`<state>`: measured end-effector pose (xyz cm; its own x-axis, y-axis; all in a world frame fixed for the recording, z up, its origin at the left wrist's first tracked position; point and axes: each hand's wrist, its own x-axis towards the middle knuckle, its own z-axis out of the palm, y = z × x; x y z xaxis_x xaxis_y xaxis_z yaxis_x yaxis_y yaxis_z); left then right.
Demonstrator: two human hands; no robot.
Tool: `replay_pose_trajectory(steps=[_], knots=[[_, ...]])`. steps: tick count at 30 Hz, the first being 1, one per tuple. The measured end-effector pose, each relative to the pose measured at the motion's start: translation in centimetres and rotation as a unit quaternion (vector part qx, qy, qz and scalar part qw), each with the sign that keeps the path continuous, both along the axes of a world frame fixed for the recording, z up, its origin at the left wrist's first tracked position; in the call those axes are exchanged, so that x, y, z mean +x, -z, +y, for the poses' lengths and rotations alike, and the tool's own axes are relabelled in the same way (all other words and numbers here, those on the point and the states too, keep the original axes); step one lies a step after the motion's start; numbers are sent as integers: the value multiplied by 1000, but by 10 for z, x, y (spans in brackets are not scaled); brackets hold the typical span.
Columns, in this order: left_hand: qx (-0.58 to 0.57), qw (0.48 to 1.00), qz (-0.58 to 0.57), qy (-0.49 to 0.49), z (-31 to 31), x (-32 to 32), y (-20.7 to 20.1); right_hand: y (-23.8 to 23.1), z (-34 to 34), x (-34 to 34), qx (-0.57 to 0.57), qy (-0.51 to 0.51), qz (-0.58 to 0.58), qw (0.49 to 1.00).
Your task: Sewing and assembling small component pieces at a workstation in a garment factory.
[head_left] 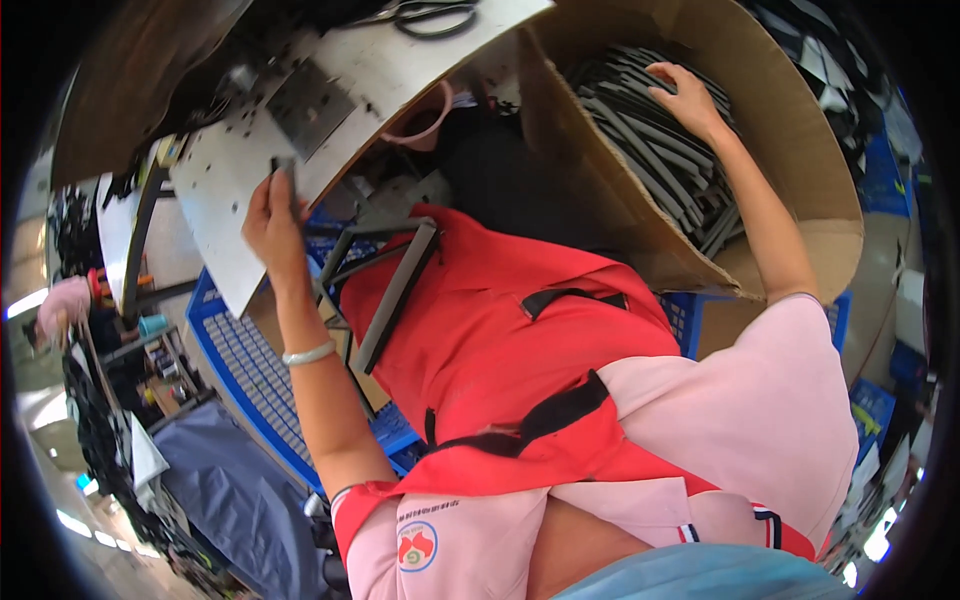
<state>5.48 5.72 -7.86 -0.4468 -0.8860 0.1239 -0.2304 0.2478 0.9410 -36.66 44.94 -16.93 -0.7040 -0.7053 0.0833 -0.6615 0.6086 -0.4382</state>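
Note:
My left hand (272,228) is closed over the edge of the white worktable (222,205). A short dark piece (283,164) sticks up from its fingers; blur hides what kind it is. My right hand (688,103) reaches into a large cardboard box (815,150), thumb and fingers apart, just above a heap of grey-and-black strips (655,155). I cannot see anything in its grasp. Against my red apron (500,310) lean several similar grey-and-black strips (400,297), some at angles to each other.
A flat metal plate (310,108) and black-handled scissors (437,18) lie on the worktable. Under it is a pink bucket (420,120). Blue crates (250,370) flank my lap. A dark blue cover (240,490) and another person (68,310) are at left.

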Motion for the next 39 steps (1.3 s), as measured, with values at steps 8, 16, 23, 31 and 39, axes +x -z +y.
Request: replay_pose_trajectory(steps=[8,16,23,31,39], knots=[[-161,936,188,252,173,-70,-45,-53,-116,229,-134,-391,-381,827],[-85,927,-159,329,103,17,-34,-117,-128,240,-178,-255,-549,776],[151,894,-16,420,89,13,-33,-110,-114,214,-101,-104,-628,764],[193,890,-62,409,88,13,-89,-188,-127,254,-212,-412,-44,885],[109,922,-89,361,99,27,-162,-183,-173,249,-137,-442,-11,886]])
